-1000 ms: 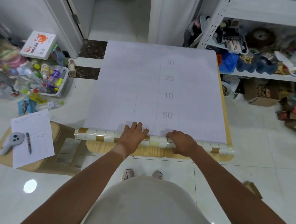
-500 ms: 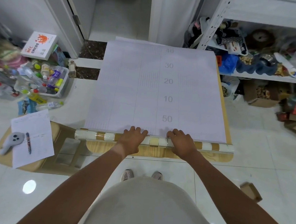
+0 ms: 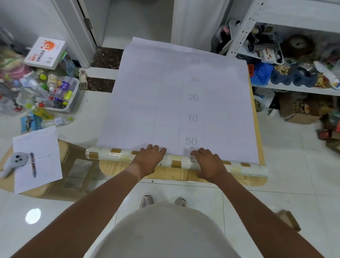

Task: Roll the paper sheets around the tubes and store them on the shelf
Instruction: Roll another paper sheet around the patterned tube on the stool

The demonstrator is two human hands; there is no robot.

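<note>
A large pale sheet of paper (image 3: 179,101) printed with the numbers 40, 30, 20, 10, 50 lies flat over a small wooden table (image 3: 182,175). Along its near edge lies a long tube (image 3: 111,155) patterned in white and gold squares, sticking out past the table on both sides. My left hand (image 3: 150,157) lies over the tube left of centre, fingertips on the paper's near edge. My right hand (image 3: 208,162) rests over the tube right of centre, fingers curved across it onto the paper. The tube's middle is hidden under both hands.
A white metal shelf (image 3: 300,89) crammed with clutter stands at the right, boxes on the floor below it. A low wooden stool (image 3: 69,174) at the left carries a printed sheet, a pen and a grey gadget. A bin of bottles (image 3: 53,92) sits further left.
The paper's far edge has slid toward me, showing the 40 and the sheet's end. Both hands stay on the tube at the near edge, shifted slightly.
</note>
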